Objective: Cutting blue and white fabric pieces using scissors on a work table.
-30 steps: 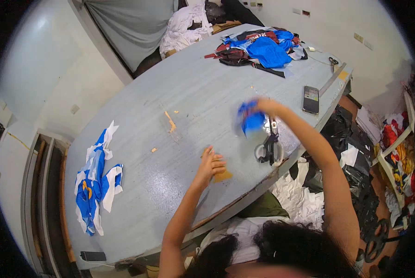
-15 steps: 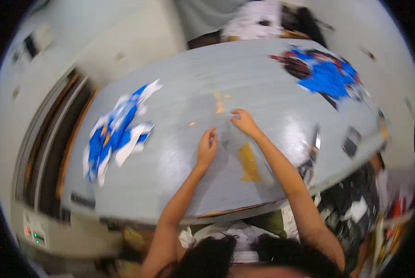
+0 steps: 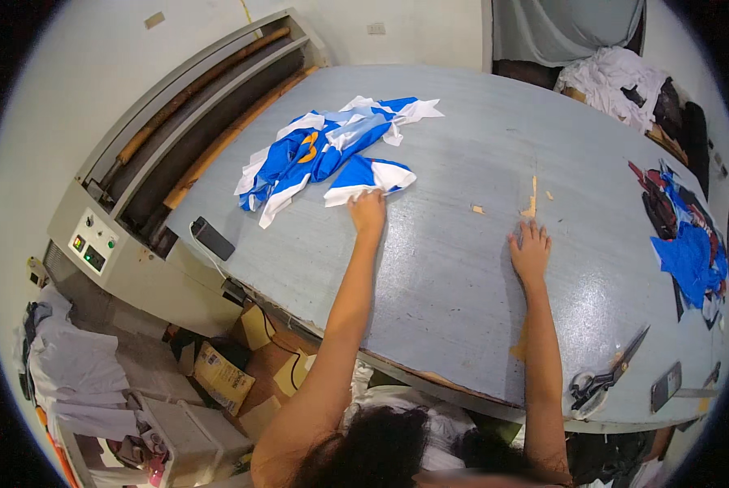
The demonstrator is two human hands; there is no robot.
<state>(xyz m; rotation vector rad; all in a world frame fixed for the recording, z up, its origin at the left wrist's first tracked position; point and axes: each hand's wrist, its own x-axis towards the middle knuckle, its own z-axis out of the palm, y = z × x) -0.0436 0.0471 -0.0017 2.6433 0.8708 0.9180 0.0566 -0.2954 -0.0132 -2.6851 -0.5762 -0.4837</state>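
My left hand (image 3: 367,213) reaches forward to a small blue and white fabric piece (image 3: 371,177), its fingers closed on the white near edge. Just beyond and to the left of this piece lies a crumpled heap of blue and white fabric (image 3: 299,159) with an orange patch. Palm down on the grey table (image 3: 454,268), my right hand (image 3: 531,250) has its fingers spread and nothing in them. Its fingertips are close to a bare tan patch (image 3: 533,199) in the table's surface.
Scissors (image 3: 607,376) and a phone (image 3: 667,386) lie at the right front. Blue and dark red fabric (image 3: 689,252) sits at the right edge. A black device (image 3: 212,237) with a cable rests at the left edge, beside a long roller machine (image 3: 193,122).
The view has swung left. My left hand has moved from above the table's middle to the blue and white fabric and taken hold of a piece. My right hand has flattened onto the table.
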